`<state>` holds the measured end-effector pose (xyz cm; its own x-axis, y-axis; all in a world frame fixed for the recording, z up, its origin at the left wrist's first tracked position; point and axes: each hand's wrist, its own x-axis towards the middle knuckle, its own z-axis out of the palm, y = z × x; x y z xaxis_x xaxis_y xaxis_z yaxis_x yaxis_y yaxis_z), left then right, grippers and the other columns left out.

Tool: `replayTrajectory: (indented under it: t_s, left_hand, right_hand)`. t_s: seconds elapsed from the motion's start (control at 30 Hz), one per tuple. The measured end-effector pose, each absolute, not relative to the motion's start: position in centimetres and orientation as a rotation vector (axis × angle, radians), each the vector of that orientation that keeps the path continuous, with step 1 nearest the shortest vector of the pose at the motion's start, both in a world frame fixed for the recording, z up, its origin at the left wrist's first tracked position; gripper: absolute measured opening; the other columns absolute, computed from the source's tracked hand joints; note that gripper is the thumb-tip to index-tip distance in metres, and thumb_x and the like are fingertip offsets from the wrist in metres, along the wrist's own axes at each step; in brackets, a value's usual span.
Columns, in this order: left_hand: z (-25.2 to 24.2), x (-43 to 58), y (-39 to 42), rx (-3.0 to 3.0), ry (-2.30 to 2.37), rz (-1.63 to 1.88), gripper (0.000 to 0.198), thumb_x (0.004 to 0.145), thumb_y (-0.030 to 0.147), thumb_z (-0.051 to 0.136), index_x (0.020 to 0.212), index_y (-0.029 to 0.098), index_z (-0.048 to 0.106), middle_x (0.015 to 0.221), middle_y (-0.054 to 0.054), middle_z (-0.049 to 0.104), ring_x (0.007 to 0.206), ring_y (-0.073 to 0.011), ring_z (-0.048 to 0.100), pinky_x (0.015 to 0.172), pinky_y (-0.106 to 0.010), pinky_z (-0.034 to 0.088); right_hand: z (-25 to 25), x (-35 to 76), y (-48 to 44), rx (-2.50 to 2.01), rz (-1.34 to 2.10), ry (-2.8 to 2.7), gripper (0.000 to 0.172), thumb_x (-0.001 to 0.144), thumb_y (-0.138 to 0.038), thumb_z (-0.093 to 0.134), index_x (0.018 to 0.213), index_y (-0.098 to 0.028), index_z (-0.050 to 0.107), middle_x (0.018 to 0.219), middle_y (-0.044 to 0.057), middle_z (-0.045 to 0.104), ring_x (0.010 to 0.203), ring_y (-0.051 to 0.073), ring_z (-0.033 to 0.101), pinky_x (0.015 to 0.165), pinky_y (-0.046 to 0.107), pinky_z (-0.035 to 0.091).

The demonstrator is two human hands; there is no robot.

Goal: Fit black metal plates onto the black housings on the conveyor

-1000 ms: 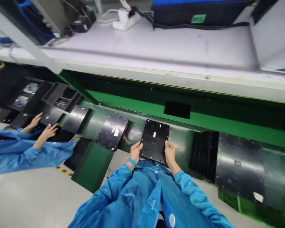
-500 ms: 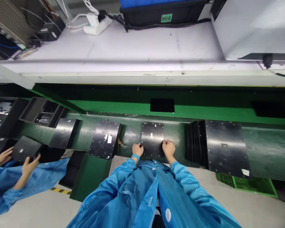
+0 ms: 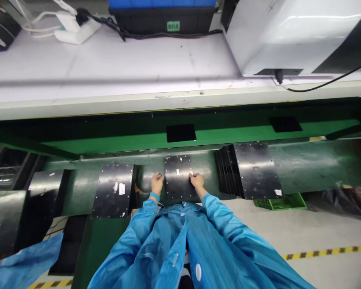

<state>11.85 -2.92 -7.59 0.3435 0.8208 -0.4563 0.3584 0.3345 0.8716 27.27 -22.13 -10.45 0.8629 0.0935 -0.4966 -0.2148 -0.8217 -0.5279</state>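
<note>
A flat black panel (image 3: 177, 185) with small screws along its edges and a white label lies on the green bench surface in front of me. My left hand (image 3: 157, 184) is just off the panel's left edge, fingers pinched together; a tiny dark thing seems to show at the fingertips, too small to name. At the panel's right edge, my right hand (image 3: 197, 182) has its fingers curled, with thumb and fingertip gripping that edge. Both hands come out of blue sleeves, and a blue band circles my left wrist.
To the right stands a stack of black panels (image 3: 255, 170), above a green crate (image 3: 284, 202). Another black panel unit (image 3: 113, 190) sits left. A co-worker's blue sleeve (image 3: 33, 261) is at lower left, by a dark panel (image 3: 4, 220). A white shelf (image 3: 123, 64) overhangs the bench.
The view has swung to the right. My left hand has come off the panel's left edge and moved slightly up, while my right hand stays at the right edge.
</note>
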Motion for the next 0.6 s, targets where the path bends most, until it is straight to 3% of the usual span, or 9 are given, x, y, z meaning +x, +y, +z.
replayTrajectory:
  t_s: [0.13,0.23,0.33,0.43,0.5,0.6]
  left_hand:
    - [-9.5,13.7,-3.4,1.137,1.184,0.246,0.041,0.079,0.015,0.077,0.119,0.014,0.072,0.105,-0.012,0.079,0.112,-0.0254,0.074,0.111,-0.046,0.053]
    - [-9.3,14.6,-4.8,1.028,1.059,0.185,0.051,0.081,0.019,0.076,0.131,0.015,0.07,0.116,-0.015,0.079,0.116,-0.0243,0.075,0.114,-0.045,0.052]
    - [-9.1,16.5,-7.5,1.037,0.921,0.146,0.053,0.078,0.016,0.077,0.131,0.017,0.072,0.132,-0.015,0.076,0.129,-0.0254,0.069,0.119,-0.043,0.048]
    - [-9.5,18.2,-10.9,1.133,0.855,0.104,0.057,0.074,0.012,0.079,0.131,0.018,0.073,0.138,-0.014,0.073,0.136,-0.0292,0.064,0.122,-0.045,0.045]
    - [-10.1,18.8,-12.9,1.163,0.906,0.101,0.07,0.072,0.01,0.08,0.14,0.018,0.068,0.144,-0.015,0.07,0.139,-0.0303,0.063,0.122,-0.045,0.045]
    - [-11.0,19.2,-14.8,1.145,0.951,0.095,0.08,0.075,0.011,0.08,0.152,0.017,0.058,0.153,-0.019,0.062,0.14,-0.0313,0.062,0.119,-0.045,0.049]
  right_hand:
    - [-9.8,28.2,-22.4,-2.435,0.651,0.136,0.036,0.1,-0.047,0.061,0.107,-0.017,0.08,0.108,0.014,0.08,0.106,0.027,0.075,0.088,0.03,0.056]
    - [-8.9,29.5,-23.8,-2.464,0.563,0.17,0.036,0.101,-0.037,0.055,0.113,-0.014,0.08,0.116,0.019,0.077,0.116,0.03,0.072,0.099,0.034,0.053]
    - [-7.2,30.2,-26.0,-2.481,0.398,0.129,0.036,0.097,-0.032,0.058,0.121,-0.014,0.076,0.127,0.02,0.073,0.126,0.03,0.066,0.11,0.037,0.048]
    - [-4.1,28.9,-29.8,-2.321,0.241,-0.151,0.03,0.094,-0.036,0.061,0.113,-0.018,0.076,0.116,0.013,0.076,0.109,0.026,0.071,0.103,0.037,0.053]
    - [-1.7,27.2,-33.5,-2.168,0.093,-0.347,0.027,0.097,-0.04,0.06,0.106,-0.021,0.076,0.11,0.01,0.076,0.103,0.025,0.071,0.099,0.038,0.055]
    - [0.9,25.5,-40.4,-2.128,-0.386,-0.238,0.028,0.098,-0.044,0.062,0.108,-0.021,0.075,0.115,0.013,0.073,0.116,0.029,0.066,0.112,0.047,0.048]
